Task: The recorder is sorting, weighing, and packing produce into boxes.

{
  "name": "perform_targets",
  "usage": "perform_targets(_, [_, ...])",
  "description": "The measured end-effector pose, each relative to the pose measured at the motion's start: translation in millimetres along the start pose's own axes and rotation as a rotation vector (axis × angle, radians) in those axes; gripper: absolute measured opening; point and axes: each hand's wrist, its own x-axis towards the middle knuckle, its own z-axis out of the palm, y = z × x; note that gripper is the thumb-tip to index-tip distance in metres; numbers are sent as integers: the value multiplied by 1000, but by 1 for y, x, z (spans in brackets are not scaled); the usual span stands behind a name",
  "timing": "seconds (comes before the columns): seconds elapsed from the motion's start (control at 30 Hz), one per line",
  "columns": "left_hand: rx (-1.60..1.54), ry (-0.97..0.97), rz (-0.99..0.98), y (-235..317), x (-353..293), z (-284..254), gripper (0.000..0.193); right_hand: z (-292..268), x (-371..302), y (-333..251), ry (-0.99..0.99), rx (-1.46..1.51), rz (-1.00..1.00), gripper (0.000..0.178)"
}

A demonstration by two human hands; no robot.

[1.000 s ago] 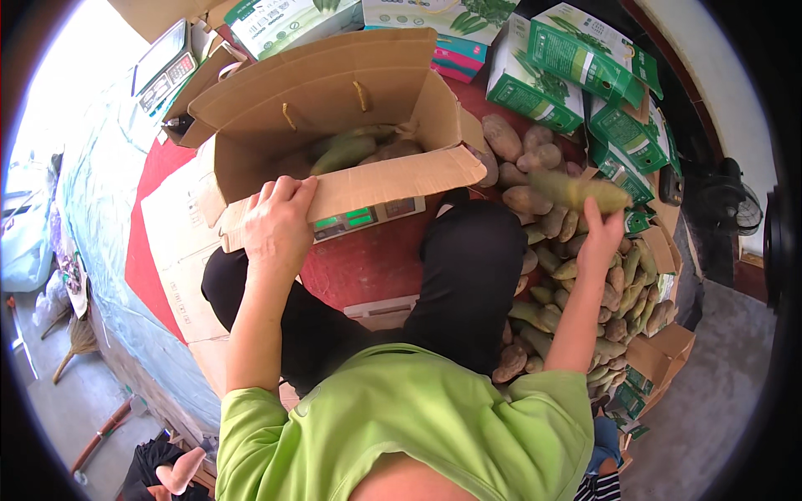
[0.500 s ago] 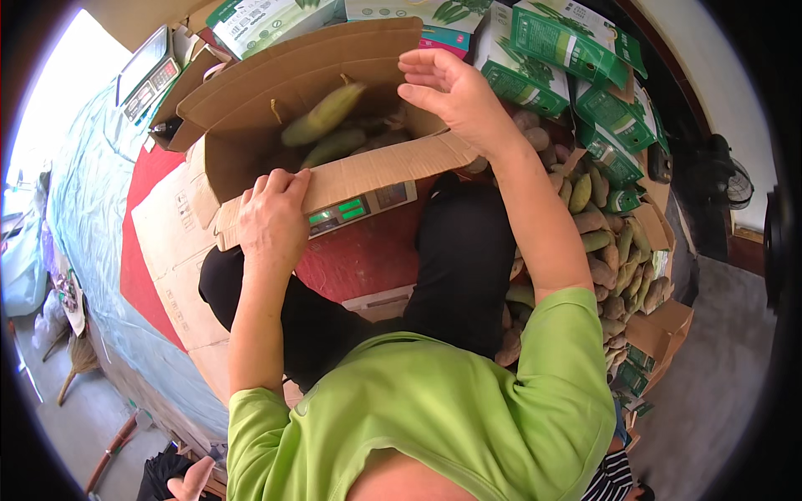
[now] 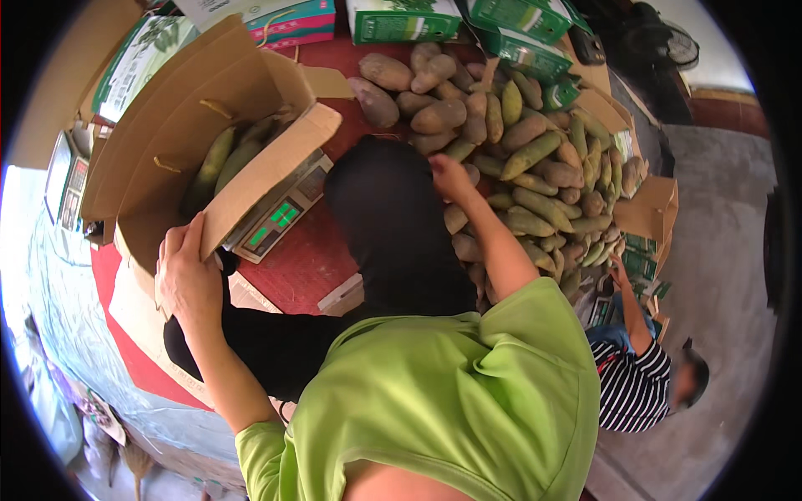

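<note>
Nearest, past the green shirt [image 3: 455,384], the left forearm reaches forward, its hand [image 3: 185,269] grasping the near flap [image 3: 271,173] of an open cardboard box [image 3: 180,118] on a scale [image 3: 284,215]. Long green tubers [image 3: 219,157] lie inside. The right arm bends outward, its hand [image 3: 451,177] low beside the black-clad knee [image 3: 380,188], at the tuber pile [image 3: 535,179]; whether it grips anything, I can't tell. Farther off stand green-and-white cartons [image 3: 405,21].

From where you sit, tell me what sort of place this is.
It looks like a produce-packing area: heaped tuber-like produce, an open cardboard box, and a lit digital scale apparently beneath it.
</note>
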Motion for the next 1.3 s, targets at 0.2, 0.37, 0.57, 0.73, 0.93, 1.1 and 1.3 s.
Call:
perform_targets(0.2, [-23,-18,-4,3,2,4,51,30,-62,117,-215,-363,92,26])
perform_targets(0.37, [0,2,6,3,3,5,52,7,-77,154,-285,-667,180,19])
perform_targets(0.57, [-34,20,-38,5,1,5,49,-46,-75,150,-4,-833,407,31])
perform_targets(0.73, [11,42,-41,8,3,5,46,-79,-83,151,-158,-1089,507,30])
perform_targets(0.93, [27,45,-54,4,4,5,44,-82,-94,170,-192,-1215,468,35])
perform_targets(1.1, [40,58,-65,4,4,5,43,-84,-99,180,-223,-1290,407,34])
perform_targets(1.3, [42,69,-80,2,4,7,41,-84,-96,162,-225,-1336,368,33])
